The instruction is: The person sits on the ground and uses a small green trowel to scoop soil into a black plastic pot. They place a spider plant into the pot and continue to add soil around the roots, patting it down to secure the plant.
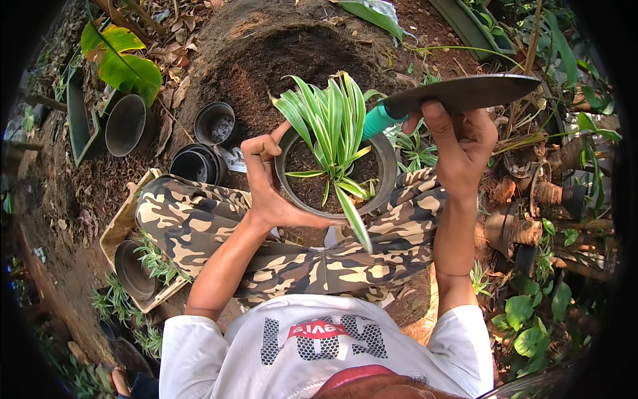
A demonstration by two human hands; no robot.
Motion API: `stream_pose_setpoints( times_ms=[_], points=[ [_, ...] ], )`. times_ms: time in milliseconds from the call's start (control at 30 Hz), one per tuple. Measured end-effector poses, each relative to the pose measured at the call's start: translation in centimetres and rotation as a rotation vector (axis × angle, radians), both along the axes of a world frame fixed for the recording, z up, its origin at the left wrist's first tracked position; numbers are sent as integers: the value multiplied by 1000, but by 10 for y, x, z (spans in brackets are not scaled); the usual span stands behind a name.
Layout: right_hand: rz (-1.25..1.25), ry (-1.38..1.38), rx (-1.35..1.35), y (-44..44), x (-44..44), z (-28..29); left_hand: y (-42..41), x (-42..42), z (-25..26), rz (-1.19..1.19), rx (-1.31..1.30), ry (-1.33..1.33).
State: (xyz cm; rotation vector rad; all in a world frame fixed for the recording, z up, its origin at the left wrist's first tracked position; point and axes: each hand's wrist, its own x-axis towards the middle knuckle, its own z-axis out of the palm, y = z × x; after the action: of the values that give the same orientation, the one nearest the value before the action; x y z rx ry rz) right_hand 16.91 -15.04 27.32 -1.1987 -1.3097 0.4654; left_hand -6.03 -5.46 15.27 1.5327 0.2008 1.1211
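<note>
My left hand grips the left and near side of a round dark plastic pot, tilted so its inside shows. A spider plant with green and white striped leaves stands in the soil inside it. One long leaf hangs over the near rim. My right hand holds a garden trowel by its dark metal blade, to the right of the pot. The trowel's green handle points down-left and reaches the pot's upper right rim, behind the leaves.
Beyond the pot lies a mound of dark soil. To the left are empty black pots, a larger pot and a cream plastic crate with a pot and spider plants. Plants and stacked pots line the right side. Part of another person shows at lower left.
</note>
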Motion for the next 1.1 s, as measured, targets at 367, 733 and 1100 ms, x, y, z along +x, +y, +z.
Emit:
stream_pose_setpoints(
  times_ms=[367,733,1100],
  points=[
    [4,-68,-51,1,-7,6,3,-5,-16,128,37,69],
    [-143,-26,133,2,-2,-1,5,-7,-7,258,144,124],
    [-47,60,16,10,-20,-8,1,-1,-8,91,211,67]
  ],
)
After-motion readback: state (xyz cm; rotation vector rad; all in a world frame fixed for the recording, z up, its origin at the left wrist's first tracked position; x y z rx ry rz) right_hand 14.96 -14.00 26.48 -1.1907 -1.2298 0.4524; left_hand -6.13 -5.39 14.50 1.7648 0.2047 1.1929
